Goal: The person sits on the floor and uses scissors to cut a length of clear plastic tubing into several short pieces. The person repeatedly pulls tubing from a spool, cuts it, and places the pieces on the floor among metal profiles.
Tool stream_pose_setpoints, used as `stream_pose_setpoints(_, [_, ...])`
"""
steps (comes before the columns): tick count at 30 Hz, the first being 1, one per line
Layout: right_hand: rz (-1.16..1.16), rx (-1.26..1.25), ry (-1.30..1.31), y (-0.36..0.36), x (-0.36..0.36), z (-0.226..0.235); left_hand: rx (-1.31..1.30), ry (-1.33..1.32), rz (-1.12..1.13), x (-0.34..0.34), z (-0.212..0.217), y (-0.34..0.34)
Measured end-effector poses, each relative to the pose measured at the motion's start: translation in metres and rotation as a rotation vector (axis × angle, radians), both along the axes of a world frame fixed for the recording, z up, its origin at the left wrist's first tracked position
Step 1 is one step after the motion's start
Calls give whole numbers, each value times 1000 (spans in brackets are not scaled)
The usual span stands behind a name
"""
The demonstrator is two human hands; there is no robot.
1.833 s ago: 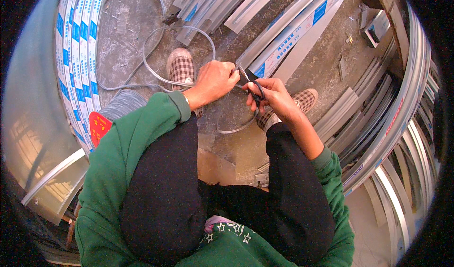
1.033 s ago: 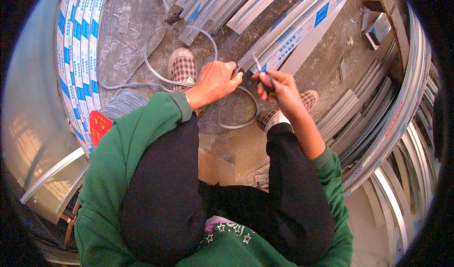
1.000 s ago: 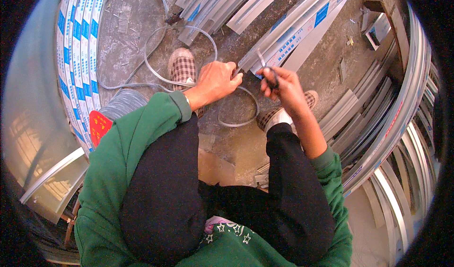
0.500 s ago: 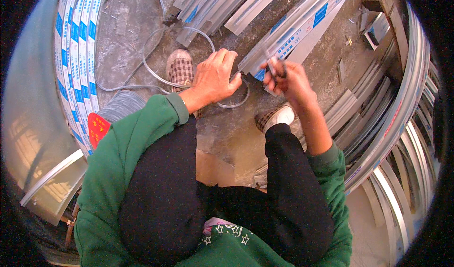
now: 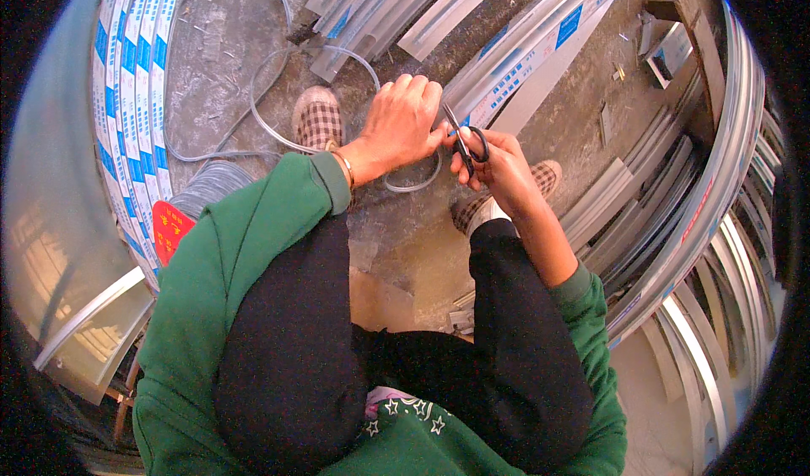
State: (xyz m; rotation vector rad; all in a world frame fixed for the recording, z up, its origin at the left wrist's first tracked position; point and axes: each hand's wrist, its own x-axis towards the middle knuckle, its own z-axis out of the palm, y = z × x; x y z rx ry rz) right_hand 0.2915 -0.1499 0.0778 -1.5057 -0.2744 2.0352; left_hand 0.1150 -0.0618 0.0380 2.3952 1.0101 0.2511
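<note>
My right hand grips scissors with black handles, their blades pointing up beside my left fingertips. Closed with its knuckles up, my left hand is at the near end of a long metal profile covered in white and blue film. A flexible pale grey strip loops below that hand and runs up to its fingers, which seem to pinch it; the exact grip is hidden. More of the strip curls across the floor on the left, near a grey coil with a red label.
Film-wrapped curved profiles stand at the left. Bare metal lengths lie at the far side, and curved profiles crowd the right. A brown frame piece is far right. My checked shoes rest on the dusty floor.
My right hand has moved left with the scissors, bringing them next to my left hand. My left hand has shifted slightly right and up, now covering the profile's near end.
</note>
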Motion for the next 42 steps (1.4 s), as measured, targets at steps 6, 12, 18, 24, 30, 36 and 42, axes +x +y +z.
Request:
stream_pose_setpoints(6, [-6,66,-127,1,0,-6,4,7,4,3,-2,0])
stream_pose_setpoints(12, [-198,242,-368,70,72,-25,-12,33,8,4,-4,0])
stream_pose_setpoints(18, [-374,422,-291,165,161,-49,-21,17,18,4,-6,-3])
stream_pose_setpoints(24, [-214,221,-186,74,81,-17,-22,-16,30,0,-4,1])
stream_pose_setpoints(30, [-69,12,3,7,9,7,-42,42,25,0,-2,-1])
stream_pose_setpoints(36, [-59,12,15,6,6,0,-45,63,17,0,-3,0])
stream_pose_setpoints(42, [-72,12,22,7,5,0,-39,57,5,0,-4,0])
